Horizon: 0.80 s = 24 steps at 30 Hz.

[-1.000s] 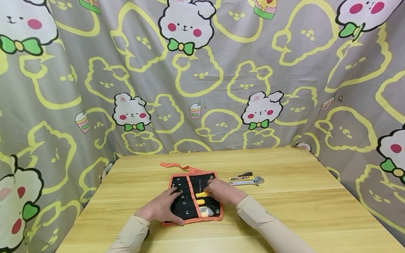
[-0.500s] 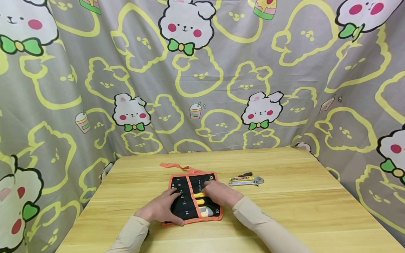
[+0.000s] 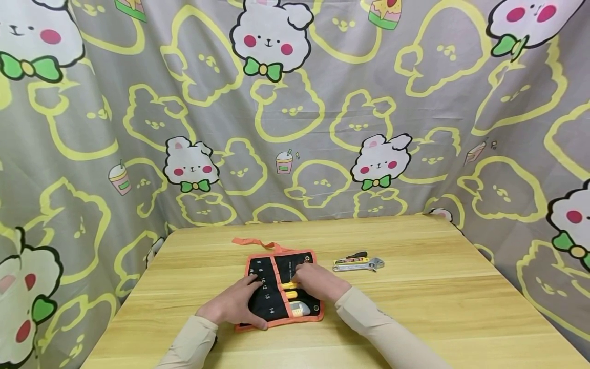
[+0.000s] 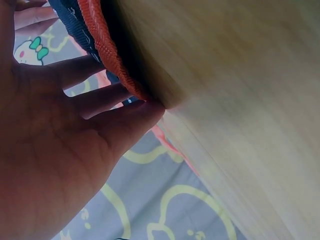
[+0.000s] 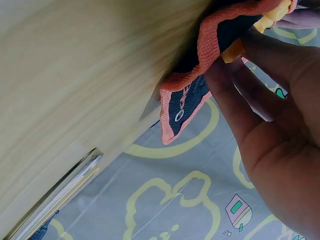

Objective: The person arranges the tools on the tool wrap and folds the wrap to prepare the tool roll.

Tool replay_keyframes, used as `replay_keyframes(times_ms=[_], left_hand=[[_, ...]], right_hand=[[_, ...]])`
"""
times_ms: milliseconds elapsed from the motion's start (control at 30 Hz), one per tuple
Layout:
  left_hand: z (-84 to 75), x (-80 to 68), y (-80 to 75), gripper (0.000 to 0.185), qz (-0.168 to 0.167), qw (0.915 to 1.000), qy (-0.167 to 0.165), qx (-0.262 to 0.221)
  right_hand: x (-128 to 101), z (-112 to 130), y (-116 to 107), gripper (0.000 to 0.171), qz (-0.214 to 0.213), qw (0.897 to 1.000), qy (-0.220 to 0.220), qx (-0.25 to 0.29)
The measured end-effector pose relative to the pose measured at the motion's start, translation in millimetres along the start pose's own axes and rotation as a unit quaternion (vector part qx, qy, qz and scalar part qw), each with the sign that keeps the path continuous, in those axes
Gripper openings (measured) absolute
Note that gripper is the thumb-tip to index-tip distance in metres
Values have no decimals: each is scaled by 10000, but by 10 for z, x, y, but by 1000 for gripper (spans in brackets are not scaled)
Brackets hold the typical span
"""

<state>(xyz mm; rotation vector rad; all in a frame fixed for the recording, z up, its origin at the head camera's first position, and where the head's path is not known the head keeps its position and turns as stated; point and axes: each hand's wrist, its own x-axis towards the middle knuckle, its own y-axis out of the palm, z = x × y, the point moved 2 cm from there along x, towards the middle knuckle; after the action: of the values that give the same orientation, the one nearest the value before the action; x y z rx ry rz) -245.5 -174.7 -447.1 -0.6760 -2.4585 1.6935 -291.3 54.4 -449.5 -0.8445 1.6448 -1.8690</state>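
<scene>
A black tool roll with orange trim (image 3: 272, 294) lies unrolled on the wooden table (image 3: 415, 307), and white size numbers mark its pockets. My left hand (image 3: 241, 298) presses flat on its left half, fingers straight; in the left wrist view the left hand (image 4: 85, 115) touches the roll's orange edge (image 4: 107, 45). My right hand (image 3: 310, 278) grips a yellow-handled tool (image 3: 289, 285) at a pocket in the roll's right half. A second yellow handle (image 3: 292, 294) sits just below it. The right wrist view shows the right hand's fingers (image 5: 250, 65) against the yellow handle (image 5: 231, 51).
An adjustable wrench (image 3: 361, 266), a yellow utility knife (image 3: 351, 260) and a small black screwdriver (image 3: 357, 254) lie together right of the roll. A grey-white item (image 3: 299, 308) sits in the roll's lowest pocket. A cartoon-print cloth (image 3: 295, 128) hangs behind and beside the table.
My right hand has slid a little to the left with the yellow-handled tool, so less of the handle shows outside the pocket. The left hand has stayed put.
</scene>
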Motion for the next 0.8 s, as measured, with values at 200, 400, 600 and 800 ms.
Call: replay_keyframes(times_ms=[200,400,600,800], left_hand=[[0,4,-4,108,-9,10000,21,4],[10,9,2,108,25,10000,4,17],[16,19,20,105,54,9999,126,15],[24,14,15,105,23,9999,126,-24]], right_hand=[[20,1,13,12,-91,9999,70,83],[16,-28,38,9,-66,9998,24,182],[-40,-138,34,10,104,9974,-97,701],[-131,-260,-30,14,334,9873,191,1540]])
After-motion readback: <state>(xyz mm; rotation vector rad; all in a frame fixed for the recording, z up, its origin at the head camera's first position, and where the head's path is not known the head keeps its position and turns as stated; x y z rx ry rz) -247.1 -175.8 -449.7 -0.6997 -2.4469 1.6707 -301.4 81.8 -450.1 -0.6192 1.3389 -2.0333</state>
